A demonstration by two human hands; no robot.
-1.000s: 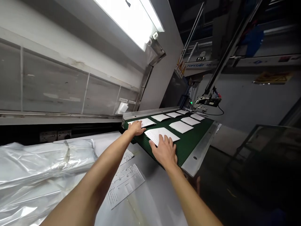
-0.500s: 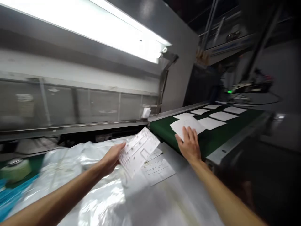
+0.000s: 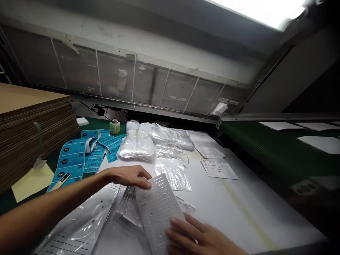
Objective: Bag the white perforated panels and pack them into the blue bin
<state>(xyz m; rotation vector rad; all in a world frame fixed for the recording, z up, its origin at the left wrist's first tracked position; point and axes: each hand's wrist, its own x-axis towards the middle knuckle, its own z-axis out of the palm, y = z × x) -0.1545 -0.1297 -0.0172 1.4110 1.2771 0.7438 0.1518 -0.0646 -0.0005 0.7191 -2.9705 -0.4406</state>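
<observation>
My left hand (image 3: 132, 177) grips the top left corner of a white perforated sheet (image 3: 158, 209) between thumb and fingers. The sheet is tilted above the worktable. Against its lower right edge lies my right hand (image 3: 196, 235), fingers spread over it; its thumb does not show clearly. Beneath and left of the sheet is a clear bag with slotted pieces (image 3: 130, 209). A larger bagged white panel (image 3: 82, 219) lies at the lower left. Two more slotted white sheets (image 3: 219, 169) rest on the table to the right.
Bundled clear bags (image 3: 136, 141) and blue label sheets (image 3: 71, 159) lie at the back left, near a small bottle (image 3: 114, 126). A cardboard stack (image 3: 34, 131) stands far left. On the right, a green conveyor (image 3: 265, 145) carries white sheets.
The view has swung left, away from the conveyor. My right hand has left the sheet on the conveyor and now touches the one at my left hand, which has come down over the bagged pieces.
</observation>
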